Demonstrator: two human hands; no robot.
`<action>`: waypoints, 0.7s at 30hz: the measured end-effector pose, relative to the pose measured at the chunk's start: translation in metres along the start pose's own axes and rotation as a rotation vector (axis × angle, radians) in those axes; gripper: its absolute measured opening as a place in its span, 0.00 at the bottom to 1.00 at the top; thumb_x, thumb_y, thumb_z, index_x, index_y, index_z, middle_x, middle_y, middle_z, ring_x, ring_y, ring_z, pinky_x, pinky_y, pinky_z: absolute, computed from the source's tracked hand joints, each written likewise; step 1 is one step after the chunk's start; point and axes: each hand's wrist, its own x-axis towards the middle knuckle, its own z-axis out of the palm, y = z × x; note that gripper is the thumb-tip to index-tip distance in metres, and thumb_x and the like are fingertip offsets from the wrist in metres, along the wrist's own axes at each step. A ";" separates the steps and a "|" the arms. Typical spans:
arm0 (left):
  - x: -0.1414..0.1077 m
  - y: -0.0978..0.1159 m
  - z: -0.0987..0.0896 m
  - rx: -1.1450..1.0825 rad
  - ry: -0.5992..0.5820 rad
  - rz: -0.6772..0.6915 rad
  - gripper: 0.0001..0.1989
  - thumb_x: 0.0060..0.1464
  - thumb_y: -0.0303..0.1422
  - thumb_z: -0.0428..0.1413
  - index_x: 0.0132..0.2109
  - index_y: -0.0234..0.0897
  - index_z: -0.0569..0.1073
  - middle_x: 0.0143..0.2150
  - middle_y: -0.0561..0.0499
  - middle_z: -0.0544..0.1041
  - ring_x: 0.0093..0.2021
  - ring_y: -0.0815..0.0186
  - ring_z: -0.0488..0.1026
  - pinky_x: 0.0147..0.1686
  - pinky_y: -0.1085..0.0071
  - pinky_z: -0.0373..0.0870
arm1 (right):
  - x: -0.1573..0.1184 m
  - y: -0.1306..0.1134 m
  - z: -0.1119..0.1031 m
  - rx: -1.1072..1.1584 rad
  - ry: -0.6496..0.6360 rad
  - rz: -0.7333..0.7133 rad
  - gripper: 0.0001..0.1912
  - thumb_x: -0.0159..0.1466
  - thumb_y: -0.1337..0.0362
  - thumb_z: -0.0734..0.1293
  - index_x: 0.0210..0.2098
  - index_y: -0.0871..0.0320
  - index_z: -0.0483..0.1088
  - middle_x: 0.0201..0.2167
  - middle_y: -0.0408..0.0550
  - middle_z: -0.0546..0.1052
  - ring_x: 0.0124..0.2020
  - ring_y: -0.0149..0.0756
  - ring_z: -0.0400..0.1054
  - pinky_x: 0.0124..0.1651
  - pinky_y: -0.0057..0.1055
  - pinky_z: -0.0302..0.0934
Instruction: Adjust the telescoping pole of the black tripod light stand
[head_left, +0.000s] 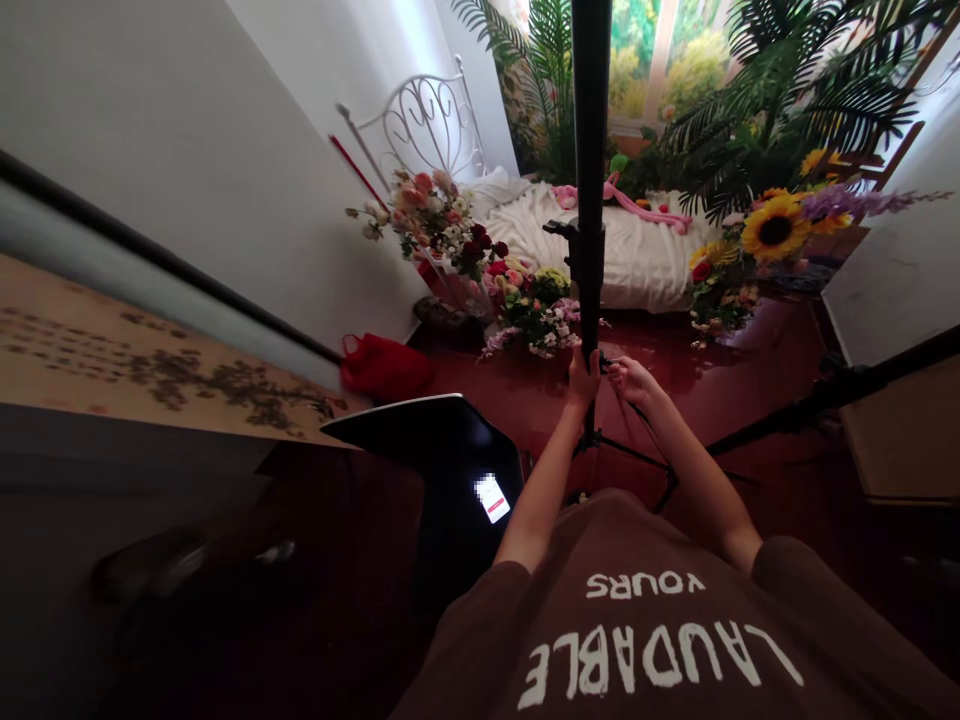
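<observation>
A tall black light stand (589, 140) rises upright in front of me, its legs spread on the floor below. My left hand (582, 378) is wrapped round its lower pole. Just to the right, my right hand (631, 381) is closed with its fingertips at a small dark knob (606, 364) on the side of the pole. A thin dark cord or strap hangs below the right hand; where it ends is unclear. Higher up the pole sits a black clamp collar (581, 240).
A black panel with a lit screen (492, 500) stands left of my arm. Ahead are flower bunches (547, 310), sunflowers (776, 230), a white-draped bed (637, 265) and palm leaves (780, 100). A red bag (382, 366) lies left; another black pole (832, 388) slants at right.
</observation>
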 end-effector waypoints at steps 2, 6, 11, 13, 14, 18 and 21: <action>0.000 0.000 0.001 -0.003 -0.002 0.005 0.30 0.61 0.58 0.43 0.49 0.37 0.68 0.34 0.47 0.73 0.32 0.65 0.70 0.36 0.69 0.67 | -0.004 0.000 -0.002 -0.021 0.025 0.017 0.07 0.66 0.60 0.64 0.36 0.56 0.66 0.17 0.38 0.69 0.15 0.27 0.61 0.19 0.21 0.59; 0.000 0.003 0.000 -0.011 0.014 0.038 0.28 0.62 0.57 0.43 0.49 0.38 0.68 0.36 0.47 0.73 0.33 0.65 0.70 0.38 0.68 0.67 | -0.022 0.007 -0.002 -0.246 0.200 -0.022 0.12 0.65 0.52 0.65 0.39 0.54 0.67 0.19 0.39 0.73 0.17 0.28 0.65 0.21 0.21 0.61; -0.002 0.008 0.000 -0.014 0.010 0.050 0.25 0.63 0.55 0.44 0.49 0.38 0.68 0.35 0.47 0.73 0.32 0.65 0.70 0.36 0.69 0.67 | -0.039 0.018 -0.005 -0.668 0.350 -0.318 0.26 0.60 0.38 0.64 0.39 0.54 0.70 0.22 0.41 0.75 0.22 0.33 0.70 0.25 0.25 0.60; -0.002 0.008 0.000 -0.013 0.019 0.059 0.25 0.63 0.55 0.44 0.49 0.38 0.68 0.36 0.47 0.74 0.33 0.65 0.71 0.36 0.69 0.67 | -0.041 0.018 -0.007 -0.838 0.369 -0.372 0.27 0.62 0.36 0.61 0.40 0.53 0.71 0.23 0.43 0.75 0.25 0.36 0.72 0.28 0.26 0.60; -0.002 0.008 0.000 -0.015 0.023 0.064 0.26 0.63 0.55 0.44 0.50 0.38 0.68 0.36 0.47 0.74 0.33 0.65 0.71 0.36 0.69 0.67 | -0.040 0.018 -0.008 -0.924 0.382 -0.388 0.27 0.63 0.37 0.60 0.40 0.53 0.71 0.24 0.43 0.76 0.26 0.37 0.72 0.30 0.27 0.59; -0.002 0.007 0.000 -0.019 0.014 0.067 0.27 0.63 0.56 0.42 0.51 0.37 0.67 0.39 0.45 0.75 0.36 0.64 0.73 0.39 0.68 0.69 | -0.034 0.021 -0.008 -1.132 0.398 -0.420 0.26 0.68 0.40 0.53 0.40 0.52 0.70 0.29 0.46 0.77 0.31 0.39 0.73 0.31 0.27 0.55; -0.001 0.007 0.000 -0.021 0.000 0.077 0.29 0.62 0.57 0.42 0.51 0.37 0.67 0.40 0.44 0.75 0.37 0.64 0.73 0.40 0.67 0.69 | -0.026 0.025 -0.004 -1.060 0.418 -0.419 0.29 0.69 0.39 0.49 0.37 0.52 0.70 0.30 0.48 0.77 0.33 0.40 0.72 0.31 0.28 0.55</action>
